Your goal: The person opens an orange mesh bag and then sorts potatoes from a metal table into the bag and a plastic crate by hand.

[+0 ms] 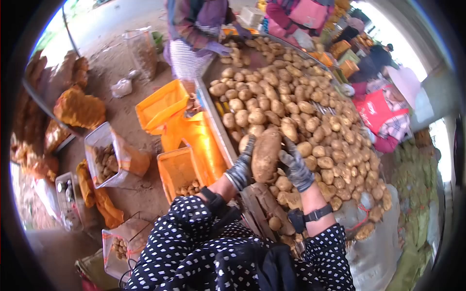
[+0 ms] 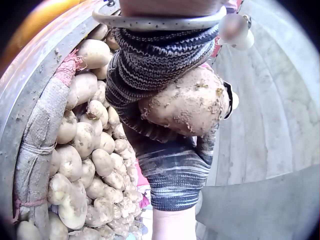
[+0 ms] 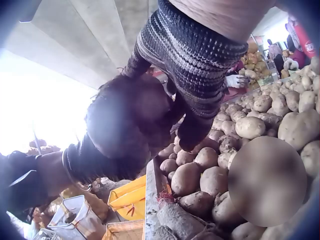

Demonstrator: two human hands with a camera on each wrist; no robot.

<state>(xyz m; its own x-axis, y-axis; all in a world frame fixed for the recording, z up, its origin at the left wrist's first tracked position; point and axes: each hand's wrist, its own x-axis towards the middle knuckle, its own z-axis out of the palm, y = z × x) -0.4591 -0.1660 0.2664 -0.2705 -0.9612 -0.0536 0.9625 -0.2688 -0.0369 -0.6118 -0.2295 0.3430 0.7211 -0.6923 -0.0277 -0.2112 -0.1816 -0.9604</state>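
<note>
A large, long potato [image 1: 266,154] with soil on its skin is held up between my two gloved hands, above the near end of a potato heap. My left hand [image 1: 241,167], in a grey and black knitted glove, grips its left side. On the opposite side, my right hand [image 1: 297,167] holds it in a matching glove. The left wrist view shows the potato [image 2: 185,102] between both gloves, fingers curved against it. In the right wrist view the potato is dark and blurred. Many loose potatoes [image 1: 272,89] lie beneath and beyond my hands.
A metal-edged table [image 1: 213,119] carries the heap, with a rolled cloth bundle [image 2: 37,145] along its near edge. Orange bag-lined crates [image 1: 177,169] stand left, beside a white crate [image 1: 116,160] of potatoes. Other people work across the table, one with a purple-gloved hand [image 1: 218,47].
</note>
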